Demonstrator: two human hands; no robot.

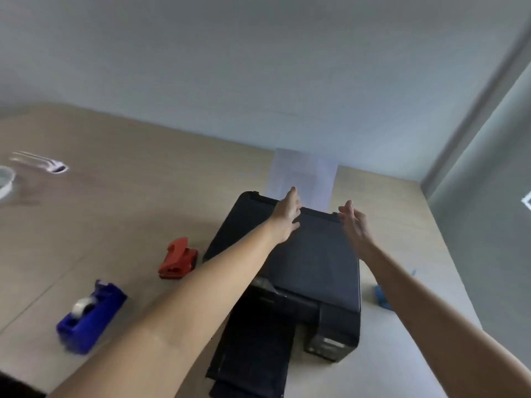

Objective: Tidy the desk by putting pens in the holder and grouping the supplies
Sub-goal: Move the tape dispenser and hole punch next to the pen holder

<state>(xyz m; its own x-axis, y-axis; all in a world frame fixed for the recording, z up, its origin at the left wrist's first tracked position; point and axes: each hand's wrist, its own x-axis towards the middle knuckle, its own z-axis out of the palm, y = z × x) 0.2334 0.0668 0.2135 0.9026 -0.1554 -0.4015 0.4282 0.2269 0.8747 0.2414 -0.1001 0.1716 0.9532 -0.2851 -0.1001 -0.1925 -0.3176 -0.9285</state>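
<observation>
Both arms reach out over a black printer [313, 259] on the wooden desk. My left hand [287, 215] hovers open over the printer's rear edge, its fingertips at the foot of the white paper [304, 176] that stands in the rear tray. My right hand [355, 219] is open too, fingers apart, at the printer's right rear corner, holding nothing. Left of the printer lie a red stapler [178, 259] and a blue tape dispenser [89, 314]. No pen holder is in view.
The desk [115, 196] meets a pale wall at the back and ends at the right near a grey partition. A small blue object [382, 297] lies right of the printer. Blurred white items [43, 163] and a clear round rim [5, 179] sit far left.
</observation>
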